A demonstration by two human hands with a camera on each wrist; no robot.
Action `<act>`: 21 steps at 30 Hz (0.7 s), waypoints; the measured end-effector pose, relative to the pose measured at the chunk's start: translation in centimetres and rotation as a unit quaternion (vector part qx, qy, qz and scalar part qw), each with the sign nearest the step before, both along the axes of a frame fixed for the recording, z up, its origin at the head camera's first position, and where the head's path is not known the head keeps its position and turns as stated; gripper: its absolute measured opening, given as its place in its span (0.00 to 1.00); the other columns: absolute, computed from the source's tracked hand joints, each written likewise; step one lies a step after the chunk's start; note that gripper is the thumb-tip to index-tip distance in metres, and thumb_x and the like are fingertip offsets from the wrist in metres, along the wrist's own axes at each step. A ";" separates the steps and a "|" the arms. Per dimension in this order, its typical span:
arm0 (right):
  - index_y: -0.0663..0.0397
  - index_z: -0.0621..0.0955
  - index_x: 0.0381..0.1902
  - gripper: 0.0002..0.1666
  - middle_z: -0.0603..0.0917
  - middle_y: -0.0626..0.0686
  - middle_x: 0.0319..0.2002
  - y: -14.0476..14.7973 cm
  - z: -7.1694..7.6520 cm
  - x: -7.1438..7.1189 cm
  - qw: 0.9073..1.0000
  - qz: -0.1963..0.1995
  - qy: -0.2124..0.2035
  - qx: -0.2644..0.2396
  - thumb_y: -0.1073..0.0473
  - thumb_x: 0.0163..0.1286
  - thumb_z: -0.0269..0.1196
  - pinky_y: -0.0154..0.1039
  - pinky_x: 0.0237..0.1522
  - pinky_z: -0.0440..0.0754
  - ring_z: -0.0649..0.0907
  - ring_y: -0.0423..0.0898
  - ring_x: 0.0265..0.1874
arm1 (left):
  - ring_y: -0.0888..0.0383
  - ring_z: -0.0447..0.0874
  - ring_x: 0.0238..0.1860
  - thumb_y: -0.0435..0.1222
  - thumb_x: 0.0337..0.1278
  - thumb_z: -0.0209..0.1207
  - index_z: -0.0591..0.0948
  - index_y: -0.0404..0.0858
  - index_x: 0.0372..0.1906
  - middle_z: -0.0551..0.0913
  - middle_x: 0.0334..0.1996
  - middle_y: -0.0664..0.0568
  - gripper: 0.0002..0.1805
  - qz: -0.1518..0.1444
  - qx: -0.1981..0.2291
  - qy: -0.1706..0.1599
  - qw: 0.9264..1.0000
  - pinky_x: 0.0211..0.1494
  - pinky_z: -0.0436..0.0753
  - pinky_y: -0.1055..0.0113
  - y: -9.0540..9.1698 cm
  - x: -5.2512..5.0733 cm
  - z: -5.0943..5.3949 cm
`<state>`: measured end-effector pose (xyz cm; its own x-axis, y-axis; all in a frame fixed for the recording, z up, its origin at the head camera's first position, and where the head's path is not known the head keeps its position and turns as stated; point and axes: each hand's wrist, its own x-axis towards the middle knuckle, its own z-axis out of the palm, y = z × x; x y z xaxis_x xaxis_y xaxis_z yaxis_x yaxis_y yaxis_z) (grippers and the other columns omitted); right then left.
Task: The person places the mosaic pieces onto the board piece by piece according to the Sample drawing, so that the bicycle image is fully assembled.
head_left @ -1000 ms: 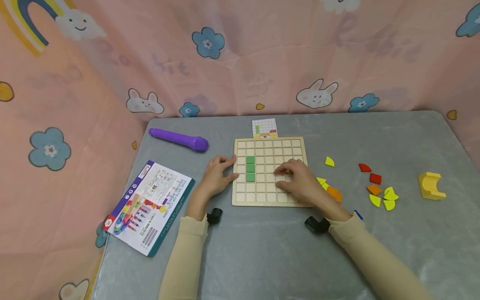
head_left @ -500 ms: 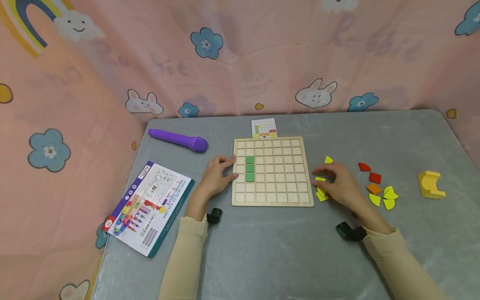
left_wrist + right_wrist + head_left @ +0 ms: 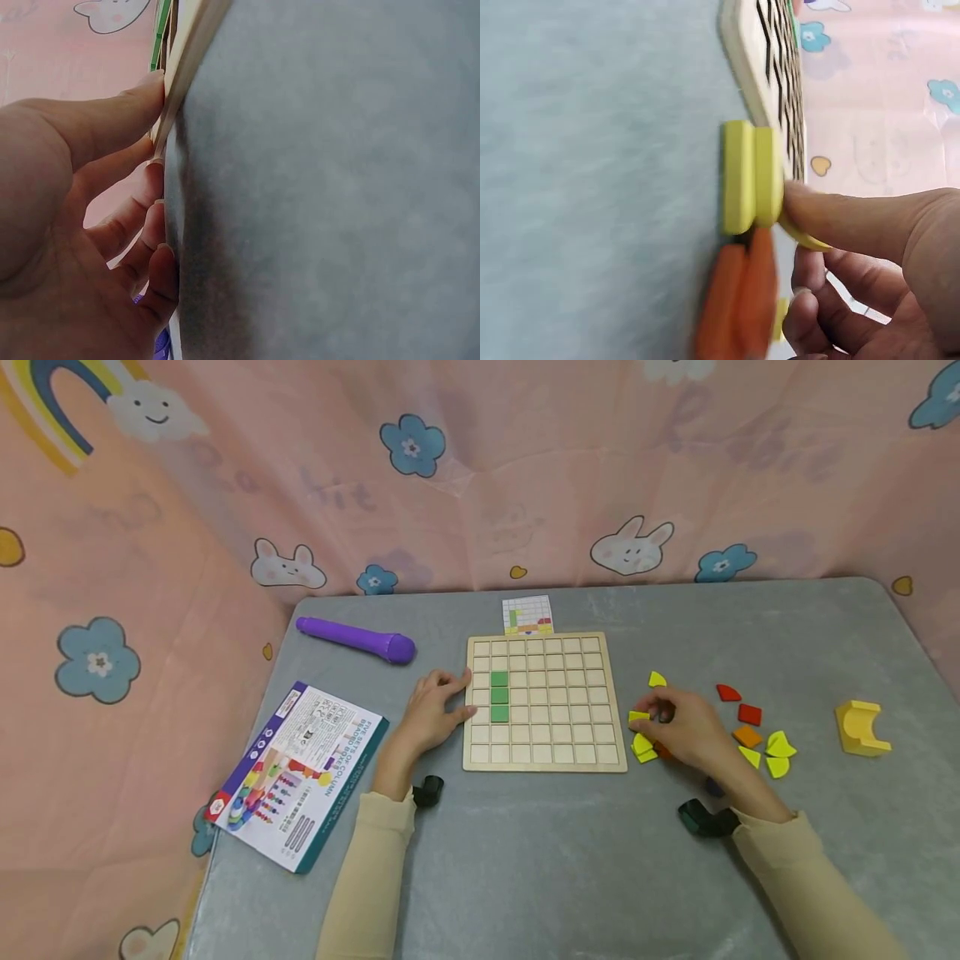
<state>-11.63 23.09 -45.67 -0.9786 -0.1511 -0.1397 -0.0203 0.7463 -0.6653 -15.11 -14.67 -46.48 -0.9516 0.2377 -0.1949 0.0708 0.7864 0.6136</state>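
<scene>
A wooden grid board point(image 3: 558, 760) lies flat in the middle of the table, with several green square tiles point(image 3: 499, 696) in its left part. My left hand point(image 3: 431, 714) rests its thumb and fingertips against the board's left edge. To the right of the board, my right hand point(image 3: 688, 727) pinches a yellow tile point(image 3: 806, 238) between thumb and fingers. More yellow tiles point(image 3: 643, 747) lie just below that hand. Orange tiles point(image 3: 739, 300) beside them are mostly hidden by the hand in the head view. Another yellow tile point(image 3: 657, 679) sits above it.
A pattern card point(image 3: 527, 614) touches the board's far edge. Red tiles point(image 3: 750, 714), an orange tile point(image 3: 747, 737) and yellow tiles point(image 3: 780, 745) lie farther right, near a yellow curved block point(image 3: 862, 729). At left are a purple toy microphone point(image 3: 356, 639) and a box point(image 3: 300, 777).
My right hand has moved right from over the board to the loose tiles, and now pinches a yellow one. The left hand has stayed at the board's edge.
</scene>
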 end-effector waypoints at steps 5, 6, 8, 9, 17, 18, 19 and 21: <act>0.59 0.85 0.45 0.12 0.86 0.59 0.41 -1.5 0.8 -1.1 1.000 -0.007 0.018 -0.002 0.56 0.71 0.72 0.40 0.41 0.75 0.81 0.53 0.40 | 0.42 0.66 0.69 0.42 0.74 0.65 0.67 0.45 0.81 0.71 0.71 0.39 0.36 -0.002 0.001 -0.001 1.000 0.75 0.65 0.44 0.0 0.0 0.1; 0.59 0.85 0.45 0.12 0.87 0.60 0.41 -2.1 1.0 -1.3 0.999 -0.010 0.028 -0.012 0.57 0.71 0.72 0.40 0.41 0.76 0.81 0.53 0.41 | 0.42 0.66 0.69 0.42 0.74 0.65 0.67 0.45 0.81 0.71 0.71 0.39 0.36 -0.002 0.002 -0.001 1.000 0.75 0.65 0.44 0.0 0.0 0.1; 0.59 0.86 0.46 0.11 0.87 0.61 0.42 -3.3 1.2 -1.7 0.998 -0.012 0.048 -0.043 0.59 0.71 0.72 0.38 0.39 0.75 0.81 0.53 0.40 | 0.42 0.65 0.69 0.42 0.74 0.65 0.67 0.45 0.81 0.71 0.71 0.39 0.36 -0.003 0.002 -0.001 1.000 0.76 0.64 0.44 0.0 0.0 0.1; 0.60 0.87 0.46 0.10 0.87 0.61 0.41 -4.0 1.3 -2.0 0.997 -0.010 0.057 -0.058 0.60 0.71 0.72 0.37 0.38 0.74 0.80 0.53 0.39 | 0.42 0.65 0.69 0.42 0.74 0.65 0.67 0.45 0.81 0.71 0.70 0.39 0.36 -0.002 0.003 -0.001 1.000 0.76 0.64 0.44 0.0 0.0 0.0; 0.62 0.90 0.53 0.12 0.86 0.60 0.40 -9.2 1.5 -4.6 0.988 0.035 0.069 -0.131 0.65 0.77 0.66 0.36 0.34 0.70 0.76 0.50 0.36 | 0.42 0.65 0.69 0.42 0.74 0.65 0.67 0.45 0.81 0.71 0.70 0.39 0.36 0.000 0.003 -0.001 1.000 0.76 0.64 0.44 0.0 0.0 0.1; 0.62 0.89 0.55 0.13 0.85 0.60 0.41 -9.7 1.6 -4.9 0.989 0.043 0.060 -0.131 0.66 0.78 0.64 0.37 0.35 0.71 0.76 0.50 0.37 | 0.42 0.65 0.69 0.42 0.74 0.65 0.67 0.45 0.81 0.71 0.70 0.39 0.36 0.000 0.003 -0.001 1.000 0.75 0.64 0.44 0.0 0.0 0.1; 0.63 0.88 0.58 0.15 0.85 0.61 0.43 -10.3 1.6 -5.2 0.989 0.050 0.049 -0.130 0.66 0.79 0.62 0.38 0.36 0.71 0.76 0.51 0.38 | 0.42 0.66 0.69 0.42 0.74 0.65 0.67 0.45 0.81 0.71 0.70 0.39 0.36 0.000 0.002 -0.001 1.000 0.75 0.64 0.44 0.0 0.0 0.1; 0.63 0.86 0.61 0.17 0.86 0.62 0.45 -11.3 1.5 -5.7 0.990 0.060 0.028 -0.125 0.67 0.79 0.61 0.40 0.40 0.72 0.77 0.52 0.38 | 0.42 0.66 0.68 0.42 0.74 0.65 0.67 0.45 0.81 0.71 0.70 0.39 0.36 -0.001 0.002 -0.001 1.000 0.75 0.65 0.44 0.1 0.1 0.2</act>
